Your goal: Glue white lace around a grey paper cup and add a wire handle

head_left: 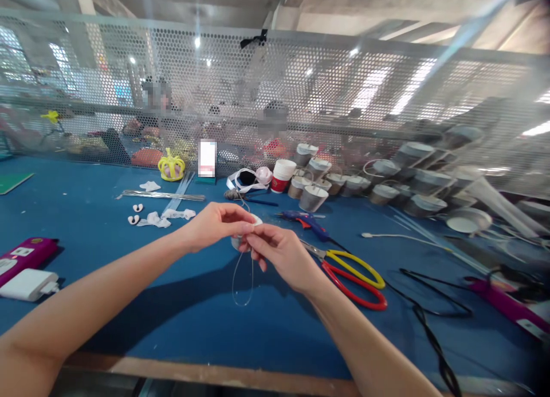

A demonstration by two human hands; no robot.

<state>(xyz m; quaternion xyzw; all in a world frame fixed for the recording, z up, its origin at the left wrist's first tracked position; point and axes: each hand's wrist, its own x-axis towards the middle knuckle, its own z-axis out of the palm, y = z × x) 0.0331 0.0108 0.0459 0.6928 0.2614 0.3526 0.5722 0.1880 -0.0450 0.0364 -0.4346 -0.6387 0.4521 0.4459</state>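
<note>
My left hand [217,226] and my right hand [277,249] meet over the middle of the table, fingertips closed in a pinch. Between and behind them shows a small grey bucket [236,243] with a whitish rim, mostly hidden by the fingers. A thin cord [243,305] hangs from my fingertips in a long loop, and another strand rises behind them. Exactly which finger pinches cord or rim is hidden. Right of my right hand lie large scissors [365,262] with yellow and red handles. Just behind it rests a blue glue gun [305,218].
Several grey buckets [313,197] are stacked toward the back right, near white paper cups [283,171]. A yellow woven piece [171,166], metal rods [163,196] and white scraps [155,219] lie left. Purple power strips [36,252] sit at both sides; black cable [429,328] runs right. Perforated screen [232,70] behind.
</note>
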